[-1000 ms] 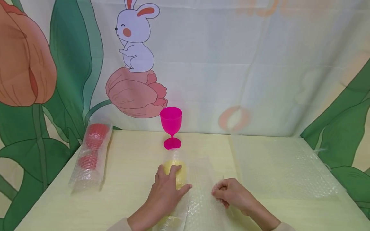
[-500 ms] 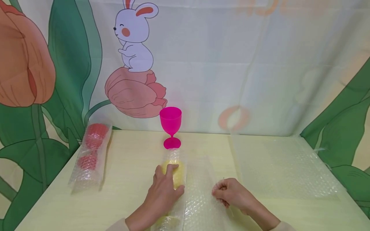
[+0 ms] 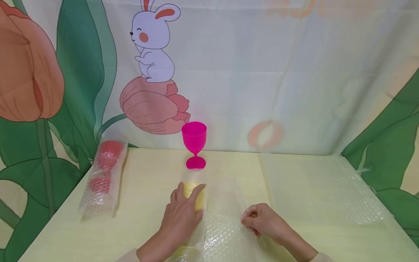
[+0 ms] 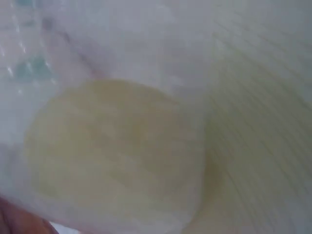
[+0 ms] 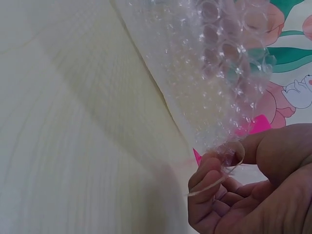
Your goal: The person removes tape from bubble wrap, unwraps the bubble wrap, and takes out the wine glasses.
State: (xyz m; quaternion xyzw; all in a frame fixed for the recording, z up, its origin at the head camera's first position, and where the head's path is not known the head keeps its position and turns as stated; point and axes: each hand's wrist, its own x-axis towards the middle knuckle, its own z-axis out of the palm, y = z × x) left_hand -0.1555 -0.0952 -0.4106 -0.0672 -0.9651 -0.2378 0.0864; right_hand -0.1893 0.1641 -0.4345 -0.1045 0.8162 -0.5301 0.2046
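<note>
In the head view, a yellow goblet [image 3: 190,188] lies rolled in bubble wrap near the table's front, partly covered by my left hand [image 3: 181,216]. That hand grips the roll from above, fingers curved over it and thumb along its right side. The left wrist view shows the goblet's yellow rounded shape [image 4: 117,151], blurred behind the wrap. A loose flat stretch of bubble wrap [image 3: 226,229] runs from the roll to the right. Its right edge is pinched between the thumb and fingers of my right hand [image 3: 263,221]; in the right wrist view a thin strip curls by the fingers.
A pink goblet [image 3: 194,138] stands upright just behind the roll. At the table's left lies a red goblet [image 3: 106,160] in bubble wrap. Another flat bubble wrap sheet [image 3: 320,193] covers the right side. A printed curtain [image 3: 229,72] hangs along the back edge.
My left hand and the yellow roll have shifted a little left, and the flat stretch of bubble wrap between the hands has widened. The right hand has hardly moved.
</note>
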